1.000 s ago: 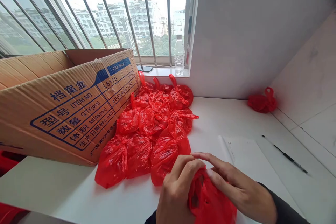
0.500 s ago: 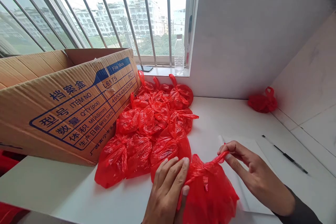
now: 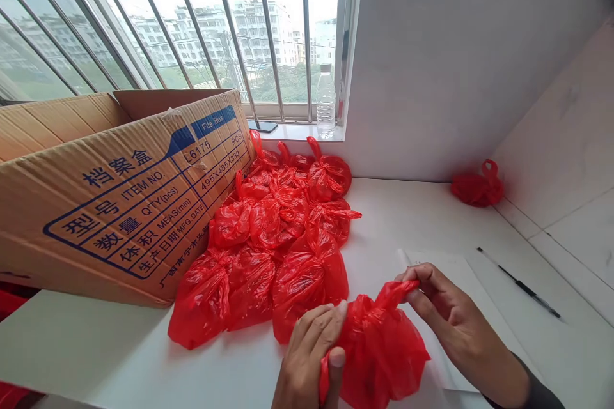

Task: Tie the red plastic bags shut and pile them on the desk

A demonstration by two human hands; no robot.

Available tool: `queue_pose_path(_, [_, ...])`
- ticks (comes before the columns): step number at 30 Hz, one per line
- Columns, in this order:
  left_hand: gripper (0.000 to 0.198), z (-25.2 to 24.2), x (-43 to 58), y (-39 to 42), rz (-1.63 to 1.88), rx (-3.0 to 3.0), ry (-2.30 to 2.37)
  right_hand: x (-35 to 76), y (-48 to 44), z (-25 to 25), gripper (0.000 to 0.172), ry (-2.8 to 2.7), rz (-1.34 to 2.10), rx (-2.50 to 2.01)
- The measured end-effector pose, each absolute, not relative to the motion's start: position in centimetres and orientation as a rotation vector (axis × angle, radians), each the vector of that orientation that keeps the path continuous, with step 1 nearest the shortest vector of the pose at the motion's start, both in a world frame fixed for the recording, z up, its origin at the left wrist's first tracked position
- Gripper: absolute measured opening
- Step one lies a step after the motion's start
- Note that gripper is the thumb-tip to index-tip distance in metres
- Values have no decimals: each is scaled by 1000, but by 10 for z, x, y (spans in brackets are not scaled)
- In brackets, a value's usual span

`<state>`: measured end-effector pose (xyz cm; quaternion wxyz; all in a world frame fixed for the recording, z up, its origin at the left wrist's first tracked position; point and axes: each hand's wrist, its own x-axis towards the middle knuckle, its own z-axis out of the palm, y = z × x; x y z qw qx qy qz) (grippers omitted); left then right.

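Note:
A red plastic bag (image 3: 384, 358) is at the front of the table, between my two hands. At its top the plastic is gathered into a knot. My right hand (image 3: 460, 326) pinches one twisted end of the bag between thumb and fingertips and draws it out to the right. On the other side, my left hand (image 3: 311, 358) is closed on the left end, a bit of red plastic showing by the thumb. Just beyond my left hand stands another tied red bag (image 3: 311, 275), one of several packed in a cluster. What is inside the bags cannot be made out.
On the left, a large cardboard box (image 3: 144, 198) stands beside the bag cluster. White paper (image 3: 460, 281) lies under my right arm, a pen (image 3: 520, 281) to its right. A lone red bag (image 3: 477, 186) sits in the far corner. The windowsill holds a bottle (image 3: 326, 102) and a phone (image 3: 263, 127).
The knot on the bag looks tighter and more compact, and the right end looks shorter and broader. Both hands have stayed on the bag, shifting slightly lower in view.

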<state>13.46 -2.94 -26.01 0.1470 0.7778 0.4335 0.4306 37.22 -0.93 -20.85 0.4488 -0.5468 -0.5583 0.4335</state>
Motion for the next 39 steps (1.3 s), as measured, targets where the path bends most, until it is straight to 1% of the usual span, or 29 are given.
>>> queue_pose_path(3, [43,-263,116,-32,1280,2262,1362,390,-8,-214,28,-1279,961,-1450])
queue_pose_path(6, [39,-264,104,-34,1242,2223,1404,402,-8,-217,29,-1223,916,-1485])
queue_pose_path(10, [39,-257,112,-30,1217,2159,1296,398,-7,-218,27,-1289,1017,-1370])
queue_pose_path(13, [47,-258,130,-25,1243,2290,1202,386,-10,-222,26,-1349,1101,-1299])
queue_pose_path(14, [51,-262,135,-24,1219,2347,1203,381,-12,-226,32,-1393,1105,-1294])
queue_pose_path(17, [56,-282,146,-19,1056,2510,1329,366,-18,-248,62,-1660,1021,-1310])
queue_pose_path(18, [55,-291,146,-18,993,2574,1387,361,-20,-257,68,-1769,963,-1319])
queue_pose_path(19, [55,-301,146,-17,930,2651,1430,357,-21,-266,70,-1871,896,-1321])
queue_pose_path(22, [57,-323,142,-16,739,2900,1430,349,-20,-291,67,-2081,666,-1281])
queue_pose_path(23, [58,-326,141,-16,725,2946,1412,348,-20,-297,67,-2115,583,-1272])
queue_pose_path(27, [56,-322,144,-16,825,2895,1545,349,-18,-316,67,-2196,323,-1320])
queue_pose_path(30, [58,-315,150,-12,739,2982,1545,350,-16,-328,72,-2251,147,-1298])
queue_pose_path(33, [60,-314,152,-9,683,3099,1474,353,-15,-333,71,-2264,70,-1272])
queue_pose_path(36, [60,-314,151,-8,686,3097,1494,356,-16,-332,67,-2251,89,-1321])
queue_pose_path(39, [60,-314,151,-10,656,3119,1476,358,-17,-332,67,-2255,81,-1337])
